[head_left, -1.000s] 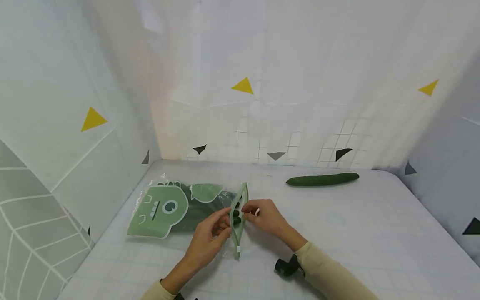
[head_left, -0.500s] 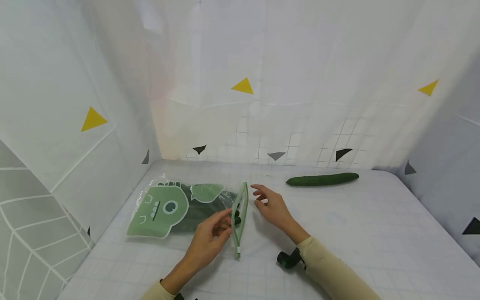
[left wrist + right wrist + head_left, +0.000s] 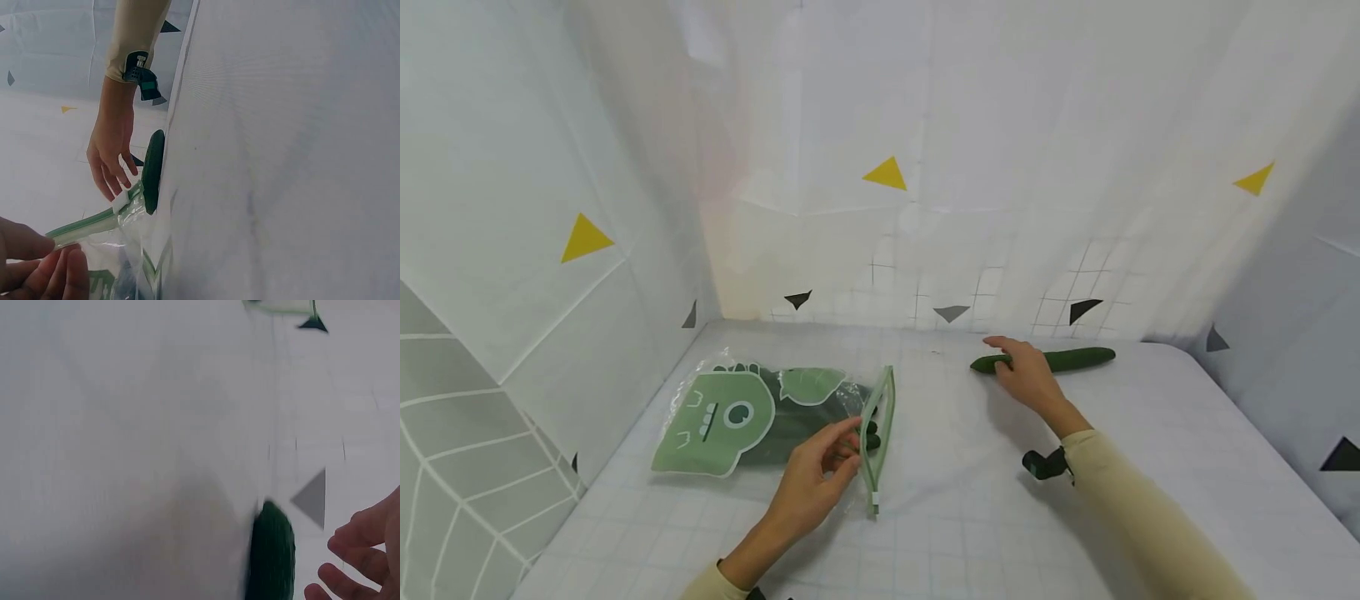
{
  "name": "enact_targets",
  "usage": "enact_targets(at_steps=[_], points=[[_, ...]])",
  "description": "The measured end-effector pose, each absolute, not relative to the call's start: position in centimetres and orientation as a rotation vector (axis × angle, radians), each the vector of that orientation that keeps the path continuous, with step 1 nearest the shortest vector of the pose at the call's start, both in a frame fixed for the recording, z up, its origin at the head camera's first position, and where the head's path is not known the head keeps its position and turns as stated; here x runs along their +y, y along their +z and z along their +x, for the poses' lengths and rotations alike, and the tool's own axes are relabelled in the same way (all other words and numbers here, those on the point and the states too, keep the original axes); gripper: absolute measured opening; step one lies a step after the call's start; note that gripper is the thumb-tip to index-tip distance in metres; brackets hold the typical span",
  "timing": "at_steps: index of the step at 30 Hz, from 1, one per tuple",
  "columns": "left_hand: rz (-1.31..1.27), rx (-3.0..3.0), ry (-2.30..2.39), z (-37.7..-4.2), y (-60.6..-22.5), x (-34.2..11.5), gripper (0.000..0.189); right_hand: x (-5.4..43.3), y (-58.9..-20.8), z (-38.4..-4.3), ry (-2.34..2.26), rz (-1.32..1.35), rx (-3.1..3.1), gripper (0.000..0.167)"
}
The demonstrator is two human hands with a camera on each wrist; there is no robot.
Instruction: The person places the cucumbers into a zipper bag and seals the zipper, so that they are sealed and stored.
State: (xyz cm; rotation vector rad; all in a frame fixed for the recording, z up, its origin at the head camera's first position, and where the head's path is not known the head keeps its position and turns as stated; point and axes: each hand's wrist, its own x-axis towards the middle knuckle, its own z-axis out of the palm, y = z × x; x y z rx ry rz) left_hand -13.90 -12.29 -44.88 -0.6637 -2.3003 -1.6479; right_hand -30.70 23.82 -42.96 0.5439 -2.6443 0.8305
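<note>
My left hand (image 3: 816,477) pinches the green zip edge of a clear plastic zip bag (image 3: 688,442), which bears a green one-eyed monster print. Its mouth gapes to the right, and dark green cucumber ends (image 3: 871,441) show there; how many lie inside is hidden. In the left wrist view, thumb and fingers grip the zip strip (image 3: 87,226). A long cucumber (image 3: 1081,359) lies at the table's back right. Over its left part hovers my right hand (image 3: 1032,379), fingers spread. In the right wrist view a gap shows between the fingers and the cucumber (image 3: 271,559).
White sheeting (image 3: 1037,150) with yellow and dark triangles rises behind the table (image 3: 955,533) and at both sides. A small dark camera (image 3: 1042,464) is strapped to the right wrist. The bag covers the table's left part.
My right hand has let go of the bag's mouth and moved right and away from me, to above the cucumber. My left hand keeps its hold on the bag.
</note>
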Motion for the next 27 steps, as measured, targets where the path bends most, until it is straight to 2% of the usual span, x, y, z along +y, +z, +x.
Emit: enact_targets(at_steps=[10,27], points=[[-0.667,-2.278,-1.675,-13.8,-44.7,-12.3,0.047,29.3,-42.0,-32.2,0.733,0.458,-2.794,0.058],[-0.669,-2.266,-1.684,-13.8,-44.7,-12.3,0.047,35.3,-41.8,-33.9,0.682,0.321,-2.952,0.063]])
